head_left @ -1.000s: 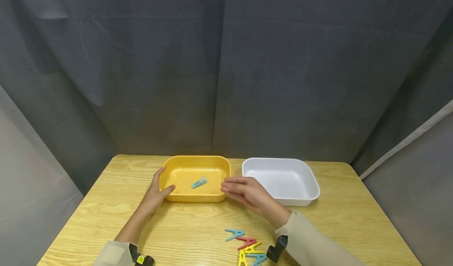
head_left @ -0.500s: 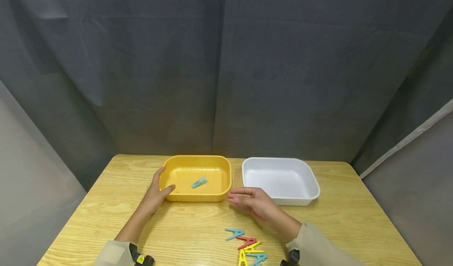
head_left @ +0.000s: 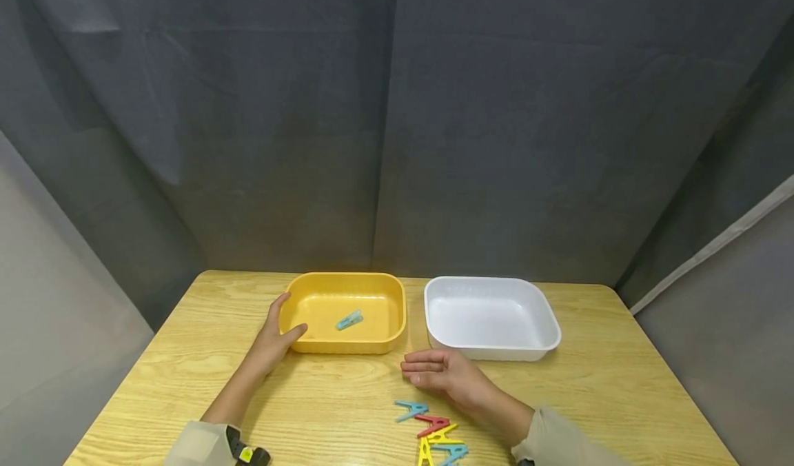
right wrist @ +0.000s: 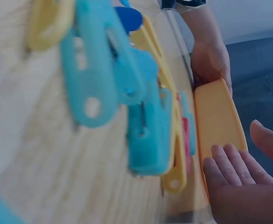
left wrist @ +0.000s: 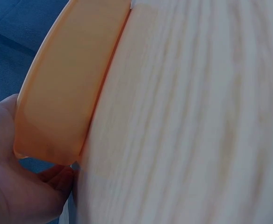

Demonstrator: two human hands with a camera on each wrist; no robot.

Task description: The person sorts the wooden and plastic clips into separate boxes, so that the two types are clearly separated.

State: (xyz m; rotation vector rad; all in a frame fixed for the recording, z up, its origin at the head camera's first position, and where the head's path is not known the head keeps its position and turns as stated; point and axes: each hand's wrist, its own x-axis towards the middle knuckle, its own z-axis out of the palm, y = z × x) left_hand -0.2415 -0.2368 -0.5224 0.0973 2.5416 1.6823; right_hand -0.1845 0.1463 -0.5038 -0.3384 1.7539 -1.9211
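Note:
A yellow plastic tray [head_left: 389, 347] stands toward the back of the table, and one pale blue clothespin [head_left: 350, 320] lies in it. My left hand [head_left: 271, 338] grips the tray's left end, thumb over the rim and fingers around the outside. In the left wrist view that hand's fingers curl beneath the tray's end [left wrist: 66, 84]. My right hand [head_left: 455, 378] holds nothing; its fingers are straight and point left, in front of the gap between the trays. Near it lie several clothespins: a blue one [head_left: 412, 409], a red one [head_left: 433, 424], and yellow [head_left: 424, 451] and blue ones closer to the front.
A white plastic tray [head_left: 496, 353] stands to the right of the yellow one, with a narrow gap between them. Dark grey curtains [head_left: 384, 121] hang behind the wooden table [head_left: 335, 404] and at both its sides.
My right hand has drawn back from the yellow tray's right end, toward the front and slightly right. The left hand, both trays and the clothespins have stayed in place.

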